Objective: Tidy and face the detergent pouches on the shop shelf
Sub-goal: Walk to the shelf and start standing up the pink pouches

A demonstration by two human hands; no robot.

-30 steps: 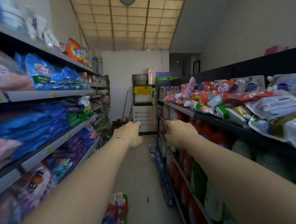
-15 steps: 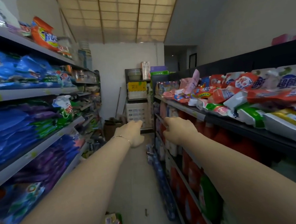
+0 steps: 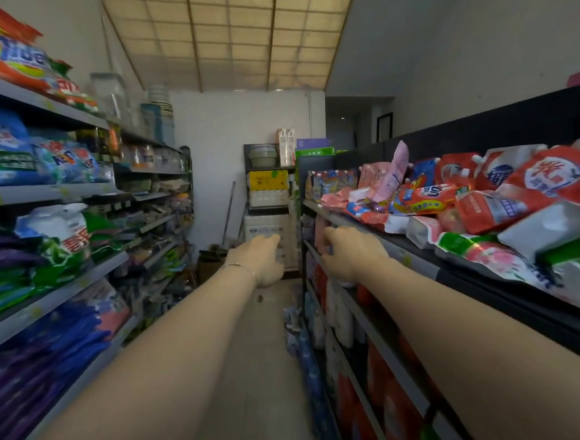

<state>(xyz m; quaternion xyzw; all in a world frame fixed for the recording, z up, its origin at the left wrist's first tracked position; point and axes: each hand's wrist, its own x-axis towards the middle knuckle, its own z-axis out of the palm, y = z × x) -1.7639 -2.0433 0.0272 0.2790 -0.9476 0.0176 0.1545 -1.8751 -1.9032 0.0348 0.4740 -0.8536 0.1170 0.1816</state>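
A messy heap of detergent pouches (image 3: 486,202) in red, pink, white and green lies on the top of the black shelf (image 3: 418,262) to my right. Many lie flat or overlap, and one pink pouch (image 3: 396,171) stands up at the far end. Both my arms stretch forward down the aisle. My left hand (image 3: 262,259) hovers in mid-aisle with loosely curled fingers and holds nothing. My right hand (image 3: 346,253) is close to the shelf's front edge, below the near end of the heap, fingers loosely curled, also holding nothing. Whether it touches the edge I cannot tell.
Grey shelves (image 3: 47,298) on the left carry blue, purple and green bags, with an orange bag (image 3: 6,57) on top. Red and white bottles (image 3: 378,368) fill the lower right shelves. The narrow floor (image 3: 258,376) runs to stacked boxes (image 3: 267,187) at the back wall.
The view has moved forward along the aisle, so the pouch heap on the right looks nearer and larger. Both arms stay stretched out, and the hands hold nothing throughout.
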